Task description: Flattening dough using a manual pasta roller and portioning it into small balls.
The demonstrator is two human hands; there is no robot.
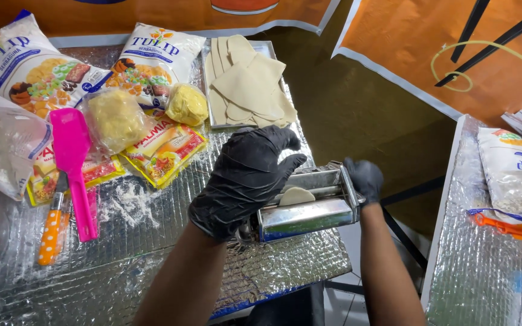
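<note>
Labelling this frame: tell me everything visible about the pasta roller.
The pasta roller is a shiny metal box-shaped machine at the foil-covered table's near right edge. A pale dough piece sticks up from its top slot. The black-gloved left hand rests over its left end; the gloved right hand is at its right side.

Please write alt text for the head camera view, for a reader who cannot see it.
Two black-gloved hands work a metal pasta roller on a foil-covered table: the left hand rests over a pale dough piece at the rollers, the right hand at the machine's far side. Behind lie a tray of dough sheets, flour bags and a pink spatula.
</note>
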